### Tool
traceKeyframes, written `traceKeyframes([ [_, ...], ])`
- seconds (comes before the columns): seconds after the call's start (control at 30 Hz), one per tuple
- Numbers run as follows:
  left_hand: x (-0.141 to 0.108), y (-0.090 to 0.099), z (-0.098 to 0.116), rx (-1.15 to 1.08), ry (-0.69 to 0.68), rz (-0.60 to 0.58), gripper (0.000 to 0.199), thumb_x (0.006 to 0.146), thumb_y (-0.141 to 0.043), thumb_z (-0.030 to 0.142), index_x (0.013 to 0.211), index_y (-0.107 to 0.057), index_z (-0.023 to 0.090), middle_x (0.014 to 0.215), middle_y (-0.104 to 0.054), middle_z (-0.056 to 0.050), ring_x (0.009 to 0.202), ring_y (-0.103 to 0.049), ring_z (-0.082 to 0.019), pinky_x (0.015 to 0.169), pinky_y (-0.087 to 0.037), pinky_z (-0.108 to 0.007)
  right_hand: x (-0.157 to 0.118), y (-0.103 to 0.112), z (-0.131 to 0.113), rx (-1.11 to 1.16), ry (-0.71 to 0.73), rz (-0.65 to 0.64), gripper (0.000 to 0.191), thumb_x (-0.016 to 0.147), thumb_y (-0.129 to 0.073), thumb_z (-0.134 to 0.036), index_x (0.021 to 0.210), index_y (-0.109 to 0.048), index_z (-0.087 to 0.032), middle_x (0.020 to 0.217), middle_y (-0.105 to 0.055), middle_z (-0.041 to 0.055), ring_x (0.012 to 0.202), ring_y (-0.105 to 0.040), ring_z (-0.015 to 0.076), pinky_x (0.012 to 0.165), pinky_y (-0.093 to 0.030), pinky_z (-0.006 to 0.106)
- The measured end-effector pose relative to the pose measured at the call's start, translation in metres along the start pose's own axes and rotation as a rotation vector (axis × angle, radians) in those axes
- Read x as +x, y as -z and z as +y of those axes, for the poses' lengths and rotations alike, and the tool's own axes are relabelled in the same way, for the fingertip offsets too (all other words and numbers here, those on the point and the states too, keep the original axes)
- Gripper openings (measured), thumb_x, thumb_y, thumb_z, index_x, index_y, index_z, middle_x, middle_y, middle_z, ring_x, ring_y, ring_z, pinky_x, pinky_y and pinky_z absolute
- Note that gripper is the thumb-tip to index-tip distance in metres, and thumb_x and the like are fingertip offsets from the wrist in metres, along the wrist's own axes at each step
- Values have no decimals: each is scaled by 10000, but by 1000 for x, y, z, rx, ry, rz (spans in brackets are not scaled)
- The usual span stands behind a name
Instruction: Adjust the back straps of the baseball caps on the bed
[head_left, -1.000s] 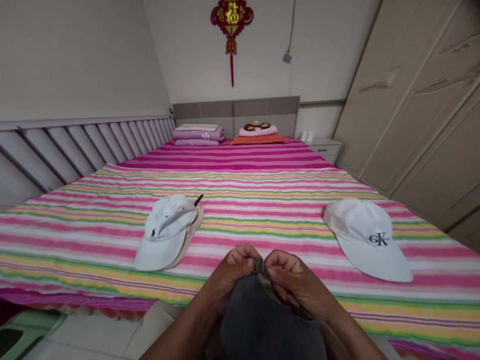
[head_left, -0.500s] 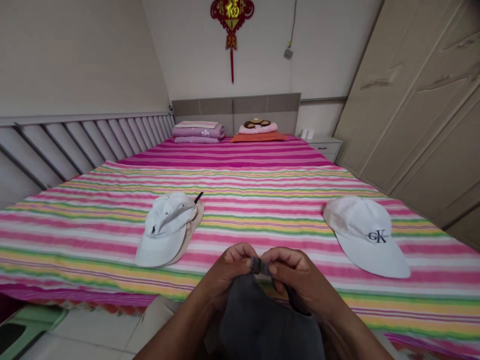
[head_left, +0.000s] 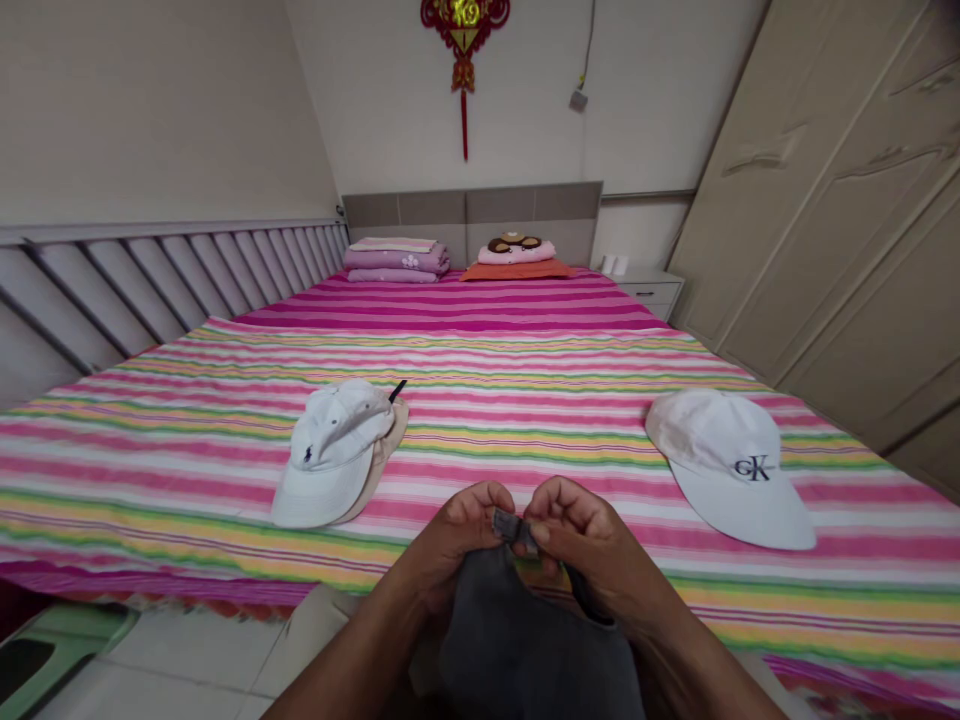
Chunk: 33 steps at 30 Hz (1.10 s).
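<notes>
left hand (head_left: 457,540) and right hand (head_left: 589,545) pinched together on strap buckle (head_left: 510,524) of dark grey cap (head_left: 525,640), held low over near edge of bed. beyond, striped bedsheet (head_left: 480,350) spread wide. white ck cap (head_left: 731,465) lying to right, white cap (head_left: 330,450) stacked on beige cap (head_left: 386,450) to left. folded purple blankets (head_left: 395,262) and pillow (head_left: 516,262) by headboard.

left grip (head_left: 457,540): bare, no sleeve; right grip (head_left: 585,550): bare, no sleeve
</notes>
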<state>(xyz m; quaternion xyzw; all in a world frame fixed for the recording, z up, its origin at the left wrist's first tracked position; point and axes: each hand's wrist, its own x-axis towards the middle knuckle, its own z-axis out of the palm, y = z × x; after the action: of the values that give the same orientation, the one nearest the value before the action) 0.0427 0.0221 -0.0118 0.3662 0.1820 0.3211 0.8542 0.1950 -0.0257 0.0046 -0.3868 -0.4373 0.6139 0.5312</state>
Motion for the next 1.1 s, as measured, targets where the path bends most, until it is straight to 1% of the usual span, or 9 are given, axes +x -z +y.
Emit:
traceKeyframes([
  [0.07, 1, -2, -1, 6, -26, 20, 271, 576, -734, 154, 789, -568, 133, 643, -649, -31, 550, -586, -95, 524, -422, -168, -1, -2, -2, -68, 30, 13, 236, 645, -689, -304, 792, -550, -183, 585, -510, -52, 462, -415, 57, 438, -306, 188],
  [0.17, 4, -4, -2, 25, -47, 34, 251, 586, -733, 167, 765, -562, 132, 700, -642, -33, 593, -581, -93, 564, -424, -181, -3, -4, -6, -334, 157, 42, 207, 671, -661, -247, 872, -626, -208, 696, -549, -14, 598, -480, 102, 539, -364, 230],
  [0.23, 5, -5, -1, 47, -33, 42, 245, 586, -736, 183, 751, -563, 130, 694, -633, -29, 586, -569, -88, 558, -413, -181, -4, -4, -8, -503, 239, 50, 149, 690, -639, -224, 837, -664, -214, 728, -555, 8, 663, -503, 132, 592, -380, 259],
  [0.3, 5, -4, -1, 85, -5, 66, 239, 580, -740, 188, 739, -574, 122, 647, -618, -17, 543, -549, -75, 527, -392, -171, -3, -3, -9, -537, 275, 41, 80, 697, -632, -229, 758, -678, -205, 700, -536, 15, 665, -507, 146, 595, -384, 271],
  [0.47, 1, -2, 0, 154, 125, 95, 202, 577, -739, 200, 691, -606, 100, 574, -598, -6, 499, -533, -68, 508, -371, -172, 1, -1, -9, -367, 268, 37, 82, 672, -663, -272, 649, -654, -194, 680, -508, 6, 645, -492, 137, 595, -391, 266],
  [0.63, 0, 0, -4, 172, 201, 24, 182, 606, -712, 218, 672, -603, 87, 569, -567, -2, 496, -503, -63, 511, -345, -180, 3, 1, -6, -101, 89, 48, 187, 621, -708, -332, 642, -606, -177, 627, -511, -16, 569, -454, 111, 536, -365, 245],
  [0.73, 1, 0, -6, 163, 204, 22, 177, 600, -708, 213, 662, -589, 96, 559, -543, 11, 497, -489, -64, 509, -339, -184, 3, 2, -4, -31, 26, 61, 212, 611, -719, -338, 661, -600, -170, 594, -512, -18, 544, -428, 103, 507, -343, 234],
  [0.9, 2, 0, -7, 204, 217, 89, 191, 568, -715, 212, 655, -586, 102, 546, -549, 12, 471, -477, -60, 488, -333, -182, 3, 2, -3, 49, 56, 74, 185, 640, -712, -309, 672, -590, -173, 609, -525, -18, 562, -434, 96, 541, -358, 228],
  [1.1, 2, 2, -11, 241, 205, 113, 206, 551, -726, 224, 641, -575, 116, 513, -531, 32, 428, -432, -43, 449, -285, -173, 1, 4, -2, 93, 71, 76, 214, 680, -677, -350, 698, -539, -186, 578, -525, -19, 530, -432, 105, 491, -334, 229],
])
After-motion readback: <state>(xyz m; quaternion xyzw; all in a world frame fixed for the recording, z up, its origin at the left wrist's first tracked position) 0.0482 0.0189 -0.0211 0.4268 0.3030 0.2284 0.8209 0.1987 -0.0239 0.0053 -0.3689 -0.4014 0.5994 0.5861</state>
